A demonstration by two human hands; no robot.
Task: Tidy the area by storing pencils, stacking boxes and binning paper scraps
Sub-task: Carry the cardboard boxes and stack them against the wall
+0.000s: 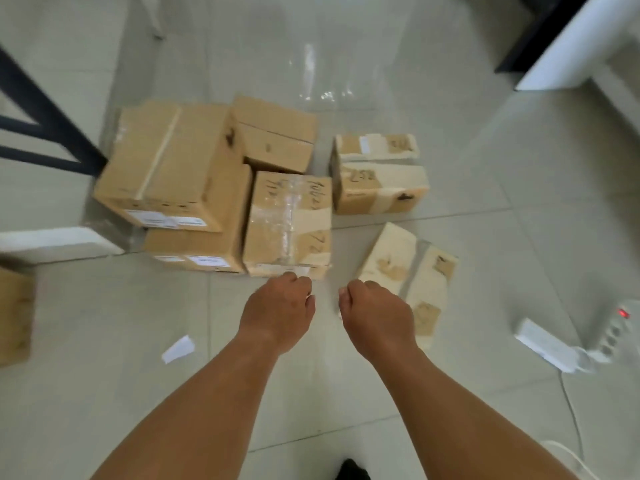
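Several cardboard boxes lie on the tiled floor. A large brown box (pixel 166 168) rests on a flatter one (pixel 194 251) at the left, with a smaller box (pixel 277 136) behind. A taped box with handwriting (pixel 287 223) sits in the middle. To its right stand a paler box (pixel 377 187) and a smaller one (pixel 375 147). Two pale narrow boxes (pixel 408 271) lie at the right. My left hand (pixel 277 310) hovers just in front of the taped box, fingers curled, holding nothing. My right hand (pixel 374 317) is likewise curled beside the narrow boxes. A white paper scrap (pixel 178 348) lies at the lower left.
A black table leg (pixel 45 109) stands at the left, a white slab (pixel 59 242) beneath it. Another brown box (pixel 14 317) shows at the left edge. A white power strip (pixel 575 337) with a red light and cable lies at the right. White furniture (pixel 575 43) stands top right.
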